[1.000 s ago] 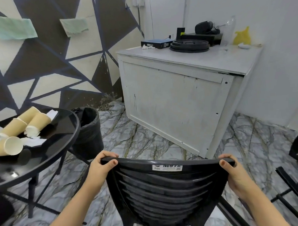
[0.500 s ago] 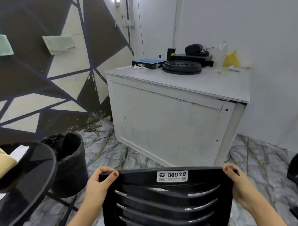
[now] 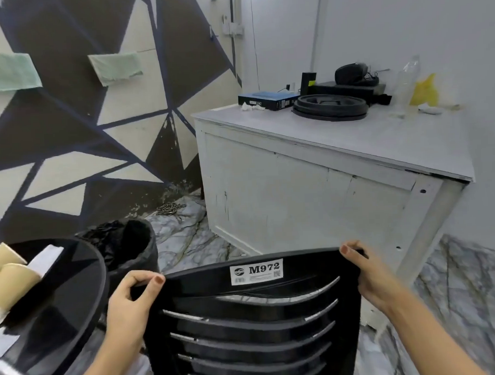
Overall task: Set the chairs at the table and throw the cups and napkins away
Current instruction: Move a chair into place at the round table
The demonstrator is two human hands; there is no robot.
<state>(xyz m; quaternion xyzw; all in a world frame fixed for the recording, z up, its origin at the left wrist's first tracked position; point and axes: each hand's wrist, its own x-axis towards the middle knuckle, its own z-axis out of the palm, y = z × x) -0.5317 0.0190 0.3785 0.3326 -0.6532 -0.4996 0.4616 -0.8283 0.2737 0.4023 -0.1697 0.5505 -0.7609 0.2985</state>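
Both hands' fingers clamped on chair [image 3: 246, 323] top rail; chair legs cut off below frame.

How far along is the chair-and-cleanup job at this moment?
Nothing looks finished. In hand: the left hand and right hand grip the black chair by its top rail, beside the round table. Left: paper cups and napkins lie on the table, not in the bin.

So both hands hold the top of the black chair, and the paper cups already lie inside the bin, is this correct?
Not quite. In the head view both hands, left hand and right hand, do grip the black chair, but the paper cups lie on the round table, not in the bin.
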